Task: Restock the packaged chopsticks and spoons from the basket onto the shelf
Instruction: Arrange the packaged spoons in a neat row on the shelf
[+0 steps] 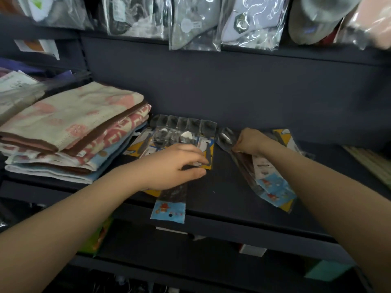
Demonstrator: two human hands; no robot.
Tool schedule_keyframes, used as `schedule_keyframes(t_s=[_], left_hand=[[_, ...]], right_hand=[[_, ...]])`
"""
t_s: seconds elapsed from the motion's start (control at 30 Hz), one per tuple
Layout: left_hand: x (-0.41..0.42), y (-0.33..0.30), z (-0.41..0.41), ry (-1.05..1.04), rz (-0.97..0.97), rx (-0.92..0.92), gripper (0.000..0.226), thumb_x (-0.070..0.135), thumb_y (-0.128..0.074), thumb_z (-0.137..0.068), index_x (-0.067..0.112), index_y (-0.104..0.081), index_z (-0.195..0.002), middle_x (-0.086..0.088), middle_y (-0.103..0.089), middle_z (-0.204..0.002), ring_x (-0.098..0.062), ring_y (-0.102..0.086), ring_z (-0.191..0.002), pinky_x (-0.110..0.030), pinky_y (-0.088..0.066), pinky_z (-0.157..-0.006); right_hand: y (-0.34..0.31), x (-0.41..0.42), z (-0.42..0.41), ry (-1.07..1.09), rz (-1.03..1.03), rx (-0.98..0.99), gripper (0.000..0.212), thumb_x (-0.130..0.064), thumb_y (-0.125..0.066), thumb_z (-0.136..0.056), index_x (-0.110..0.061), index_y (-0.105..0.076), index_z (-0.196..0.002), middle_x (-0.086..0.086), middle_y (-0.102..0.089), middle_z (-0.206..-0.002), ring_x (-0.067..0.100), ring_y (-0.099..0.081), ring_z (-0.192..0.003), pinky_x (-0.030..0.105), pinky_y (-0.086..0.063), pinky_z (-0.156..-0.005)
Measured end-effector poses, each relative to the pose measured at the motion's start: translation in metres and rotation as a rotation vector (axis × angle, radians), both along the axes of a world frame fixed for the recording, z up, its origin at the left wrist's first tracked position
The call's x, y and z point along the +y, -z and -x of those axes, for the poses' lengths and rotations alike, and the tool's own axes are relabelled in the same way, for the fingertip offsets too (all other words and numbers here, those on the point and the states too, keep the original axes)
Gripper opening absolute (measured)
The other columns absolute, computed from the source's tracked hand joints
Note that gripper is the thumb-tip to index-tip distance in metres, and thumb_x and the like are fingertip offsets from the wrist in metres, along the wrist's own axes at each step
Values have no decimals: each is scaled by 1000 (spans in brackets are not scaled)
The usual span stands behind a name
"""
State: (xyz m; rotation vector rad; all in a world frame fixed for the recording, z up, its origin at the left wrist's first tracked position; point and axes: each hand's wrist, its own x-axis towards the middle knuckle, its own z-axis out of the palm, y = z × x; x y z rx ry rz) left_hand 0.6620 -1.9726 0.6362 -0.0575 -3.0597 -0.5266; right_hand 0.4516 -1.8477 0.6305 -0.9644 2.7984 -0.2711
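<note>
1. Left hand palm down on the left pile of packets, fingers bent over the glossy wrappers, thumb tucked against the near edge, gripping the pile lightly; bare forearm reaching in from the lower left.
2. Right hand knuckles up, fingers curled tight, pinching the top end of the right pile of packets; bare forearm stretched in from the lower right.
3. Far left on the dark shelf: stack of folded towels, soft woven cloth in cream, pink, brown and pale blue, edges rounded.
4. Just right of the towels: left pile, flat clear plastic sleeves on yellow card backing, shiny spoon bowls showing through near the back panel.
5. From under the left hand: one long narrow packet with a pale blue cartoon header, its end overhanging the shelf's front edge.
6. Further right: right pile, slim crinkled sleeves fanned at a slant, blue printed headers toward the front, dark slender contents inside, a spoon bowl visible beside the knuckles.
7. Above, across the top: bagged goods in glossy transparent wrap, hanging in a row.
</note>
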Motion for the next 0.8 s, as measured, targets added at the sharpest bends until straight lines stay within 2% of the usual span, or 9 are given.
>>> schedule_keyframes(t_s=[0.1, 0.17, 0.23, 0.33, 0.4, 0.5, 0.57, 0.7, 0.8], left_hand=[[12, -6, 9, -5, 2, -1, 37, 39, -44, -92, 28, -52, -127, 13, -47, -131, -3, -42, -121, -26, -36, -104], [17, -6, 13, -24, 15, -3, 37, 39, -45, -92, 27, -52, -127, 13, -48, -130, -2, -43, -120, -21, -35, -102], [21, -4, 17, -47, 18, 7, 37, 38, -47, -92, 26, -53, -126, 11, -50, -129, -3, -44, -120, -19, -34, -101], [29, -4, 19, -97, 6, 32, 35, 36, -48, -91, 25, -55, -123, 11, -54, -123, -4, -48, -113, -21, -37, -95], [35, -6, 22, -148, -70, 68, 34, 36, -49, -91, 26, -55, -122, 13, -57, -117, -2, -51, -103, -19, -39, -88], [47, -9, 28, -234, -341, 123, 28, 36, -49, -91, 27, -59, -115, 11, -63, -110, -5, -60, -98, -24, -48, -88], [58, -10, 33, -257, -538, 163, 20, 37, -46, -91, 28, -61, -99, 11, -66, -98, -8, -64, -89, -30, -52, -84], [78, -12, 36, -324, -780, 221, 33, 35, -49, -90, 8, -67, -86, -5, -73, -81, -6, -68, -70, -29, -53, -72], [79, -12, 30, -398, -886, 194, 20, 24, -55, -89, 15, -66, -75, 4, -70, -63, -5, -64, -62, -26, -49, -68]], right_hand=[[-11, 8, -3, -14, -134, -44, 41, -33, -65, -83, -9, -48, -55, 4, -49, -54, 17, -44, -49, 27, -34, -48], [-18, 11, -6, -33, -216, -65, 39, -35, -64, -82, -8, -53, -56, 4, -49, -51, 18, -43, -47, 26, -34, -47], [-17, 14, -6, -31, -175, -102, 36, -30, -62, -82, -8, -52, -56, 5, -47, -50, 19, -40, -44, 24, -32, -45], [-11, 20, 1, 26, 126, -247, 35, -23, -56, -84, -10, -47, -54, 6, -42, -49, 19, -35, -41, 20, -28, -42], [-17, 29, 6, 55, 364, -347, 33, -20, -55, -89, -12, -46, -58, 5, -42, -53, 16, -37, -43, 17, -28, -36], [-35, 45, -5, 84, 713, -515, 25, -20, -51, -94, -14, -47, -70, 2, -44, -60, 11, -40, -49, 12, -27, -30], [-41, 49, -26, 46, 885, -652, 22, -19, -50, -95, -14, -47, -73, 3, -47, -64, 10, -42, -50, 12, -31, -31], [-42, 46, -67, -71, 992, -834, 22, -16, -52, -94, -7, -52, -73, 6, -53, -63, 12, -48, -49, 13, -41, -37], [-41, 42, -79, -123, 924, -795, 24, -25, -54, -93, -2, -58, -87, 5, -57, -67, 14, -51, -49, 14, -42, -37]])
